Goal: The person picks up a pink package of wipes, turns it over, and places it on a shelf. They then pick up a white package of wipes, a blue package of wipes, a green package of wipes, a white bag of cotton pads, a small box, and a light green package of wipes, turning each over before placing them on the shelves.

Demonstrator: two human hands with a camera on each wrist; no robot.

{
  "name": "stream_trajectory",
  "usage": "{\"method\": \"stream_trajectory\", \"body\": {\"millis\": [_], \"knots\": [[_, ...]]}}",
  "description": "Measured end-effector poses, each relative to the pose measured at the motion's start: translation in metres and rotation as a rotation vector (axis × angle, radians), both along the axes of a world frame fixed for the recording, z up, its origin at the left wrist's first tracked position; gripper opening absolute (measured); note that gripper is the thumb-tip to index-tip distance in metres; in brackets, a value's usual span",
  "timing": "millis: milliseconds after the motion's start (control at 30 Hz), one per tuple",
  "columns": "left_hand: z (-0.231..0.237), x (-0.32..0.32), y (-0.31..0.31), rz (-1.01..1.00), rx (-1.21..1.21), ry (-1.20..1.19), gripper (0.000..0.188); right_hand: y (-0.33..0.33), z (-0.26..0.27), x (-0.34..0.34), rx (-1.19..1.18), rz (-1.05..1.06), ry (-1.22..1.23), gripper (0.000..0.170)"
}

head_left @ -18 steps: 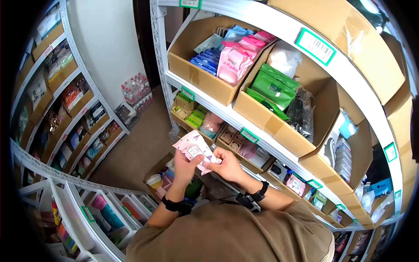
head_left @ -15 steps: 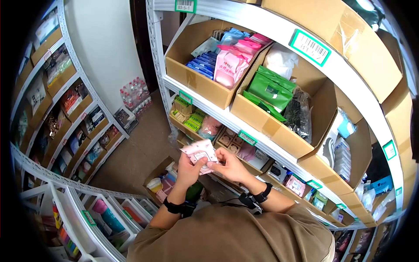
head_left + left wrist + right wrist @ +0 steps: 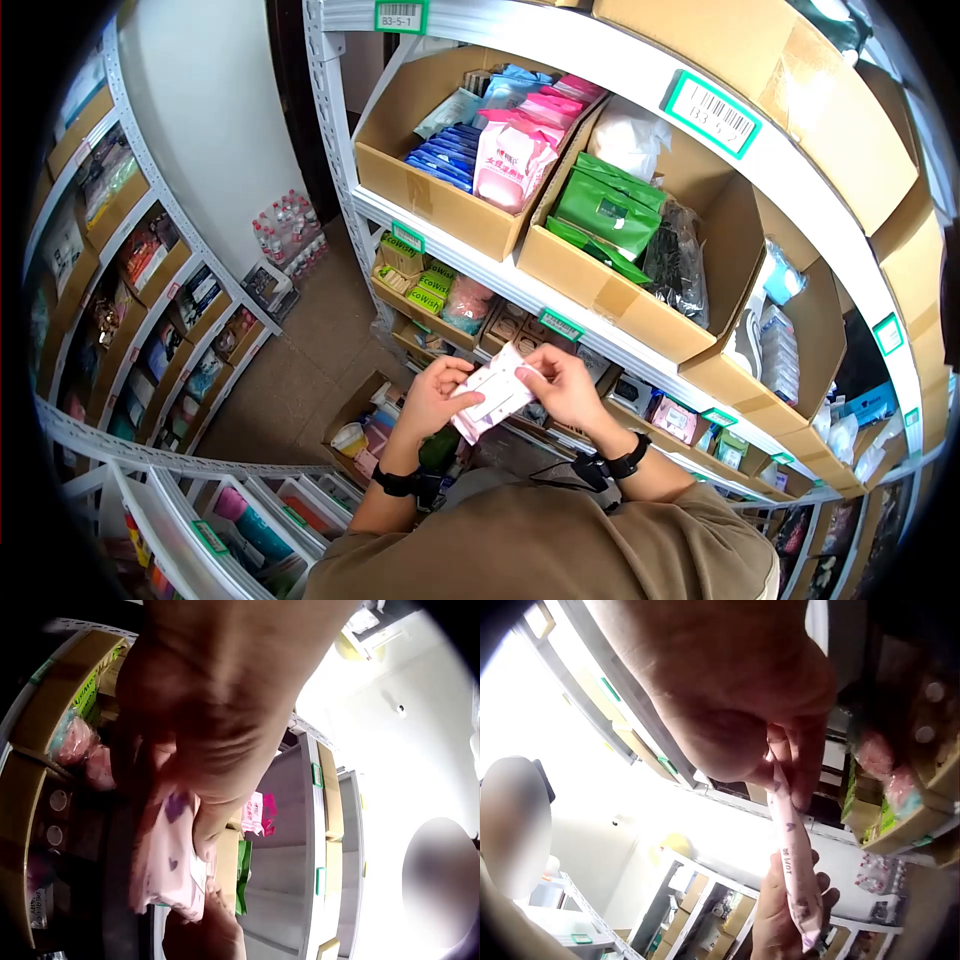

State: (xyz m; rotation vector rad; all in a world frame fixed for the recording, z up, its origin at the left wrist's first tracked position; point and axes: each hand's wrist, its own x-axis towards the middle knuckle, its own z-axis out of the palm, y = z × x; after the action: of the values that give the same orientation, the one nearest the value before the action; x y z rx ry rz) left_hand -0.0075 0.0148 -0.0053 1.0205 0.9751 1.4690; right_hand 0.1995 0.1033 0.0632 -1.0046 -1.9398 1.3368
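Both hands hold a small pink soft pack point(image 3: 496, 396) with purple hearts, which looks like a pack of wipes or tissues, in front of the person's chest. At its left side, the left hand point(image 3: 430, 406) grips it, thumb on the near face. The right hand point(image 3: 568, 388) pinches the upper right end between thumb and fingers. Heart prints show on the pack point(image 3: 172, 859) close up in the left wrist view. Seen edge-on in the right wrist view, the pack point(image 3: 795, 862) is thin, with small dark lettering along it.
A metal shelf holds cardboard boxes of pink packs point(image 3: 512, 155) and green packs point(image 3: 608, 205). Beneath are green EcoWish boxes point(image 3: 430, 288). An open carton point(image 3: 345, 415) stands on the floor beyond the left forearm. White bins point(image 3: 250, 525) line the near left; bottled drinks point(image 3: 290, 232) stand by the wall.
The pack has turned in the hands and now slants up to the right. The right hand has shifted to its upper right end, and the hands sit farther apart.
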Motion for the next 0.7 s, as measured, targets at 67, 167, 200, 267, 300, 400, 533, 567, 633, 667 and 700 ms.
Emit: {"method": "stream_trajectory", "body": {"millis": [67,167,200,267,300,400,533,567,633,667,700], "knots": [[-0.007,-0.003,0.005,0.000,0.001,-0.014,0.038,0.003,0.000,0.008,-0.095,-0.033,0.106,0.008],[-0.015,0.005,0.010,-0.008,-0.006,-0.113,0.031,0.000,0.003,0.016,-0.109,-0.086,0.218,0.007],[-0.016,0.010,0.011,-0.021,-0.013,-0.156,0.030,0.000,0.002,0.020,-0.108,-0.100,0.218,0.007],[-0.016,0.024,0.015,-0.055,-0.019,-0.198,0.029,0.001,-0.001,0.029,-0.066,-0.107,0.252,0.008],[-0.015,0.033,0.016,0.002,-0.004,-0.191,0.027,0.000,-0.001,0.032,-0.084,-0.093,0.319,0.008],[-0.010,0.057,0.017,0.155,0.047,-0.122,0.023,-0.001,0.005,0.051,-0.133,-0.070,0.357,0.012],[0.006,0.097,0.020,0.209,0.149,-0.063,0.025,-0.006,0.017,0.085,-0.219,0.078,0.155,0.024],[0.013,0.106,0.018,0.204,0.130,-0.028,0.026,-0.008,0.017,0.095,-0.211,0.119,0.117,0.028],[0.028,0.127,0.016,0.192,0.110,0.014,0.027,-0.009,0.020,0.119,-0.265,0.114,0.146,0.031],[0.037,0.138,0.015,0.191,0.086,0.059,0.028,-0.010,0.022,0.131,-0.256,0.109,0.155,0.030],[0.042,0.151,0.014,0.188,0.059,0.102,0.029,-0.011,0.023,0.144,-0.248,0.101,0.162,0.029]]}}
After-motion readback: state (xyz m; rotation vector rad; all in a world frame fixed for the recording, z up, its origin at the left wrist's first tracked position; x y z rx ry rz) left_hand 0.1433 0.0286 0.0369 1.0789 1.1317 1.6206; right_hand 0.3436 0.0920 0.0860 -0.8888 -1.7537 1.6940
